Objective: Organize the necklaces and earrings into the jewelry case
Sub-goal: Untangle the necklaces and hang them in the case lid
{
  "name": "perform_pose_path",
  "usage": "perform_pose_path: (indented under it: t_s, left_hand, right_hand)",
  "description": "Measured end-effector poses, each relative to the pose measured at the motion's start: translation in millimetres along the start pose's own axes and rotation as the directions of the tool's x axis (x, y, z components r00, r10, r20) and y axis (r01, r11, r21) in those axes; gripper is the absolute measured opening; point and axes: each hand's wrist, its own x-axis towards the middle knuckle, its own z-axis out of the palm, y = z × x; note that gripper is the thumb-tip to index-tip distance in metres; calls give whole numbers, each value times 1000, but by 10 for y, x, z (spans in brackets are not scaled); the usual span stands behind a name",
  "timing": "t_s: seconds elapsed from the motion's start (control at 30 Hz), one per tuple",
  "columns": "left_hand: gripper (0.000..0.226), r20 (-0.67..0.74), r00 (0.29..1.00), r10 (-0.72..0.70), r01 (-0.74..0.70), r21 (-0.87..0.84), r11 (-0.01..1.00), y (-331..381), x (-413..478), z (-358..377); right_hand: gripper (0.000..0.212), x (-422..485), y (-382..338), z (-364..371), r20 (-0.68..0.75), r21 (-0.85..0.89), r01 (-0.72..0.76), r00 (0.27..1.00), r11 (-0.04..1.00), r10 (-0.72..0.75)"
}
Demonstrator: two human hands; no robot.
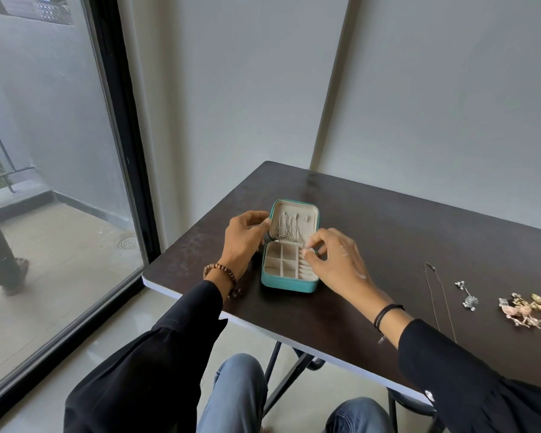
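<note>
Over the jewelry case (288, 284), left hand (243, 242) grips its lid (313, 211), right hand (336, 260) pinches perhaps an earring (310, 251).

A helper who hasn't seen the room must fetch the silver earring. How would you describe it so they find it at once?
On the dark table, look right of the open teal jewelry case. The silver earring lies between a long thin chain and a heap of gold and pink pieces. It alone is small, silvery and separate.
</note>
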Motion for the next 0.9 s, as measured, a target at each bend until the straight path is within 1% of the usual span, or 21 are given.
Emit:
perform_pose_path:
  t_s: [0.1,0.17,0.27,0.33,0.37,0.53,0.7,0.9]
  left_hand:
    - [27,-25,999,25,-20,170,985,64,-45,2]
    - [24,-26,999,28,-19,300,954,139,-71,20]
    - [19,2,999,41,-36,500,865,300,-127,89]
    - [23,19,998,66,-64,622,780,407,-163,136]
    - [25,32,996,79,-80,654,752,456,-175,170]
    - [23,138,982,130,-189,685,703,677,-219,466]
    - [21,314,938,149,-319,609,726,839,-261,929]
    - [17,469,874,129,-391,520,759,884,-289,1596]
  right_hand:
    - [11,15,-19,-51,10,18,-2,1000,1000,2]
    - [10,29,-38,-88,29,27,-13,1000,1000,12]
    - [9,25,-38,-168,52,25,-36,998,999,35]
    - [9,13,-26,-241,61,26,-54,997,998,52]
    - [9,2,-4,-288,60,28,-65,996,997,63]
    - [13,-53,181,-589,39,27,-125,992,992,124]
    - [15,-121,492,-959,25,5,-203,979,979,203]
    - [19,-157,984,-1265,24,-38,-288,957,957,289]
